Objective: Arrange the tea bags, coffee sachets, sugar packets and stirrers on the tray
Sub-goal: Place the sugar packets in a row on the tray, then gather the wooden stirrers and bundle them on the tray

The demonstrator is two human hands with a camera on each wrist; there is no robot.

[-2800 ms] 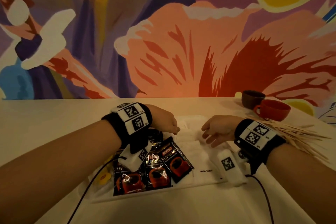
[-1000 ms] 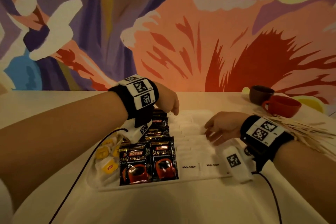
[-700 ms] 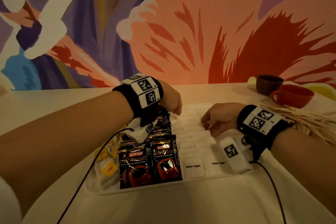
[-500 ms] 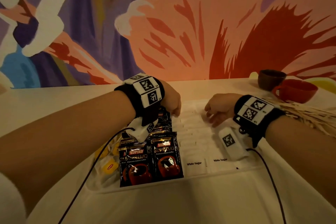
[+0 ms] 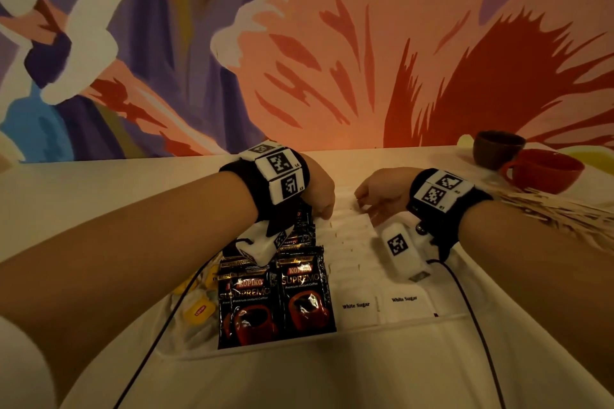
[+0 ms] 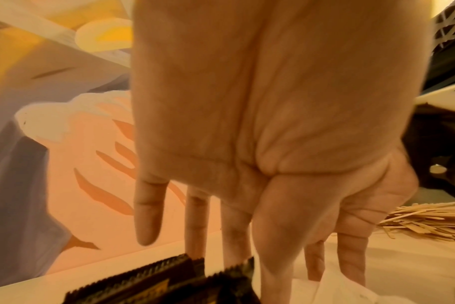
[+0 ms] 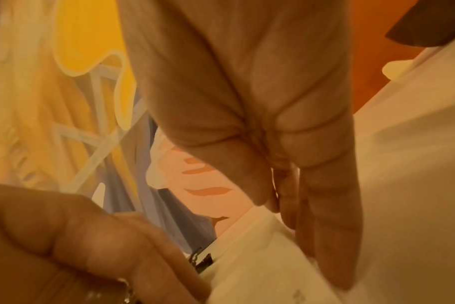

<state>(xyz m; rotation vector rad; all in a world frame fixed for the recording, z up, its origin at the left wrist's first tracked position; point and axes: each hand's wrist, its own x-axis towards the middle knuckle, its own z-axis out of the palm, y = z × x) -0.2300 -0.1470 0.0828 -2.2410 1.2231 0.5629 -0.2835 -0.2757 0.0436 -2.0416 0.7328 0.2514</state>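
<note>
Tray [image 5: 415, 325]: pale and shallow, on the white surface [image 5: 332, 382] just in front of the person.

- Coffee sachets [image 5: 275, 302]: black, laid in two overlapping columns left of centre on the tray, nearest pair face up. Appear placed.
- Sugar packets [image 5: 378, 304]: white, in two overlapping columns right of the coffee, nearest two reading "White Sugar". Far end of the rows lies under both hands.
- Tea bags [image 5: 199, 309]: yellow-tagged, in a loose heap at the tray's left edge, partly hidden by the left forearm. Not lined up, as far as can be seen.
- Stirrers [image 5: 558, 216]: wooden, in a scattered pile on the surface right of the tray, behind the right wrist. None on the tray.
- Left hand [image 5: 317, 192]: grip released, fingers straight and pointing down, tips at the far end of the coffee column where it meets the sugar; it holds nothing.
- Right hand [image 5: 378, 191]: grip released, fingers straight and close together, lying against the far sugar packets; nothing clasped.
- Cups: one brown [image 5: 498, 149], one red [image 5: 545, 171], far right on the surface, apart from the tray.

Progress, as judged: coffee and sugar essentially set, with the far ends being squared. Left to do: tidy the tea bags and bring the stirrers onto the tray.
</note>
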